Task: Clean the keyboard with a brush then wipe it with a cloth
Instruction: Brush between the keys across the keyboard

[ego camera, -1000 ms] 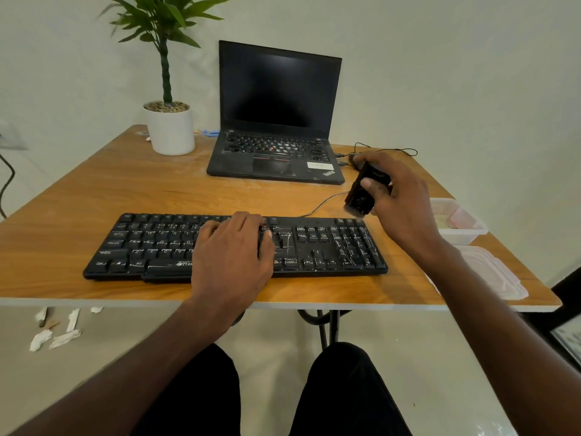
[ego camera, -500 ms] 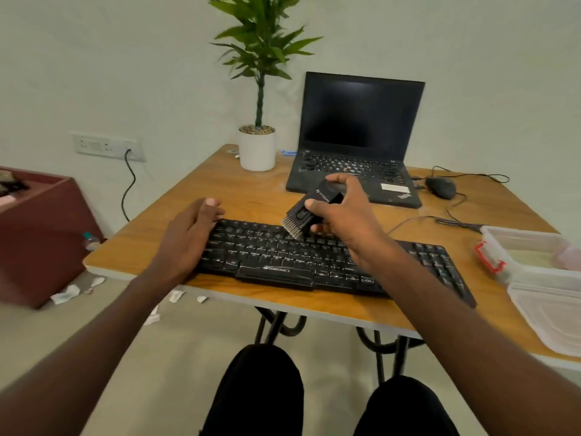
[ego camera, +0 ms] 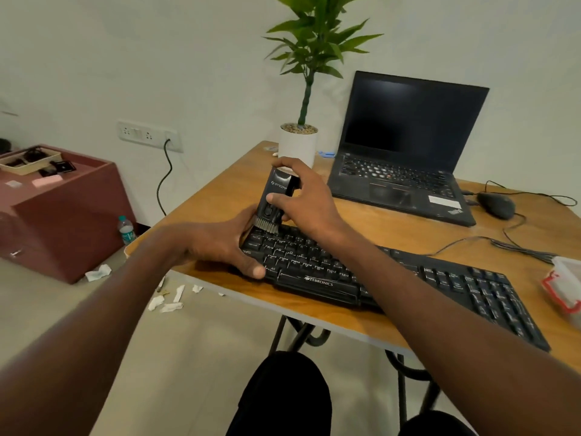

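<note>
Right hand gripping brush; left hand clasping keyboard end; laptop behind

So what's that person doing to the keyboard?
A person is cleaning it. The right hand holds a small black brush upright, its bristles on the keys at the far left corner of the keyboard. The left hand grips that end of the keyboard. No cloth is in sight.

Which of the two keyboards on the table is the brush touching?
The separate black Zebronics keyboard at the table's near edge; the brush bristles meet its far-left keys. The laptop keyboard sits untouched behind.
</note>
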{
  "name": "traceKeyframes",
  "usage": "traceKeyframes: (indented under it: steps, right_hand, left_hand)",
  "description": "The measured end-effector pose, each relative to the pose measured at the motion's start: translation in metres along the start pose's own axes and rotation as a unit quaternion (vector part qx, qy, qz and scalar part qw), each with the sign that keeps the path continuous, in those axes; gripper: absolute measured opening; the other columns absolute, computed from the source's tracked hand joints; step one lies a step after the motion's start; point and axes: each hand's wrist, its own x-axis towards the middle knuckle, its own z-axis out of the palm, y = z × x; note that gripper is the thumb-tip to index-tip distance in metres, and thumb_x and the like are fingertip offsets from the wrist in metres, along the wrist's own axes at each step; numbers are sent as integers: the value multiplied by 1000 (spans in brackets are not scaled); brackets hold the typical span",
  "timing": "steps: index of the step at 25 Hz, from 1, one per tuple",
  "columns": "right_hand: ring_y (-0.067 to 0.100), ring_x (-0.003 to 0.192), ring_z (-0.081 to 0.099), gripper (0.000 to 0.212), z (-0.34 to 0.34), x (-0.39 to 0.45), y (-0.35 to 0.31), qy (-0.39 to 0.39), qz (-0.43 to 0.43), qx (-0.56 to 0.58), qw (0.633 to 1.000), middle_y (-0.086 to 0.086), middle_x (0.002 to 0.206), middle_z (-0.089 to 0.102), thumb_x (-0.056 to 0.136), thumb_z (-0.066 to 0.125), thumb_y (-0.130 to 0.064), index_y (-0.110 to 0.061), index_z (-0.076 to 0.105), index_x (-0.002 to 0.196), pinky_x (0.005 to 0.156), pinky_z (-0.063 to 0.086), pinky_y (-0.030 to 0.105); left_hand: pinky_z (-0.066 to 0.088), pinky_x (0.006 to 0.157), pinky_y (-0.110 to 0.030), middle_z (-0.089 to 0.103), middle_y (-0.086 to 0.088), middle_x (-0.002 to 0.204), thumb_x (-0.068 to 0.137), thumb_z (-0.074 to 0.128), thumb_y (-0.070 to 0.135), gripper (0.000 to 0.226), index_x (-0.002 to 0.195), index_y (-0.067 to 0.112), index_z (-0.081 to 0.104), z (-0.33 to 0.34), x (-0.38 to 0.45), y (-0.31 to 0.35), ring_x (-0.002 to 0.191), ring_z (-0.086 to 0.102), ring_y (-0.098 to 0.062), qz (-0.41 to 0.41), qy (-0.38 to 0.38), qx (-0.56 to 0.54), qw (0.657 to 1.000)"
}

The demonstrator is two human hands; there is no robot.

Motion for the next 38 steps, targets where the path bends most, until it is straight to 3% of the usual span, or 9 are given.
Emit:
traceKeyframes:
  steps: [4,11,14,19,23,26,29,34,38]
  right_hand:
    - [13,95,68,61,0,4,0,-75,-23,-55,995,-8,114,61,89,74,-10,-37,52,139,69,62,22]
    - [12,97,66,55,-5,-5,-20,-120,-121,-197,965,-10,116,64,84,79,-15,-33,50,127,77,61,33]
    - [14,89,67,57,-17,-5,-26,-152,-107,-250,950,-3,107,63,85,79,-12,-31,45,126,72,63,38]
    - [8,78,64,59,-12,-14,-25,-132,-130,-228,956,-12,98,59,87,77,-11,-31,42,130,63,60,24]
    - [17,90,68,59,-23,1,-24,-145,-81,-241,956,1,107,63,85,78,-9,-32,43,127,69,64,35]
    - [13,85,69,57,-10,0,-20,-109,-55,-159,980,-1,101,65,84,82,-12,-28,44,124,64,60,27]
    - [11,84,66,58,-1,0,-16,-70,-69,-200,975,-5,101,64,83,82,-16,-28,43,124,63,59,24]
    - [16,88,67,57,2,-4,-21,-90,-118,-237,960,-3,104,65,81,81,-13,-29,45,123,70,63,35]
    - [16,89,67,57,-9,-5,-21,-84,-100,-243,961,-5,104,62,83,81,-14,-27,45,125,70,63,33]
  left_hand:
    - [47,107,-29,46,14,148,60,103,27,144,156,55,0,3,0,1,132,51,-9,2,22,8,1000]
    - [43,119,-43,45,19,150,51,105,42,144,156,56,7,6,-2,-5,136,48,-10,19,45,22,999]
    - [42,119,-44,40,18,155,48,105,44,153,160,52,1,5,-2,-6,139,47,-15,11,44,19,999]
    - [41,120,-45,39,17,155,50,104,43,150,161,50,2,6,-3,-4,140,45,-16,19,44,22,999]
    - [41,120,-47,34,11,162,47,104,45,155,161,50,-1,5,-4,-5,142,44,-20,4,44,17,999]
    - [44,115,-40,44,16,147,54,104,38,145,158,51,3,7,-6,-1,136,47,-17,7,48,23,999]
    - [42,117,-43,43,16,149,52,103,39,147,159,51,2,7,-5,-1,137,46,-17,4,51,21,998]
    - [43,118,-44,45,15,149,49,103,41,149,159,51,3,7,-4,-3,137,48,-15,8,56,22,998]
    - [43,119,-48,42,11,154,45,105,44,155,160,53,1,5,-3,-4,139,47,-19,5,47,16,999]
